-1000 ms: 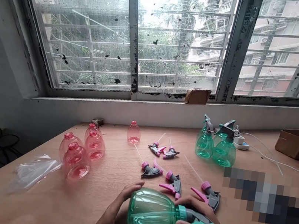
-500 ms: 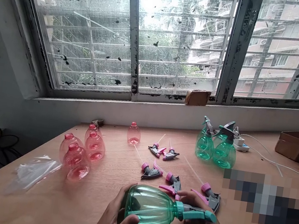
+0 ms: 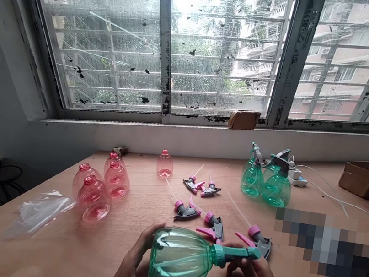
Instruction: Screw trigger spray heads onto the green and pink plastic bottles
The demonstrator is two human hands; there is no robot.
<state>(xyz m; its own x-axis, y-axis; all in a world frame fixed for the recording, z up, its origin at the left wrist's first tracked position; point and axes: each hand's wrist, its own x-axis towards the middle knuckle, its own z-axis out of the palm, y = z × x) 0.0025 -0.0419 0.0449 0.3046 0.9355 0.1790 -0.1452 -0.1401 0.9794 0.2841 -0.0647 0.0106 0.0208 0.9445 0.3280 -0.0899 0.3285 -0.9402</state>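
Note:
A clear green spray bottle (image 3: 183, 258) lies sideways above the table's near edge, its sprayer head (image 3: 236, 253) pointing right and a straw visible inside. My left hand (image 3: 137, 266) is closed around its base, thumb below and fingers behind. At the other end, my right hand (image 3: 256, 276) grips the sprayer head near the nozzle; some of its fingers are hidden behind the head. Just beyond the bottle lie pink-and-grey sprayer heads, among them one in the middle (image 3: 216, 226) and one on the right (image 3: 261, 242).
Several pink bottles without heads (image 3: 94, 197) stand at left, beside a clear plastic bag (image 3: 43, 212). A lone pink bottle (image 3: 165, 164) stands near the wall. Finished-looking green spray bottles (image 3: 277, 189) stand at back right, near a power strip (image 3: 298, 180) and cardboard box (image 3: 360, 179).
The green bottle has shifted slightly left and its head end has tipped up. My right hand has moved from around the neck to the nozzle end. My left hand still holds the base.

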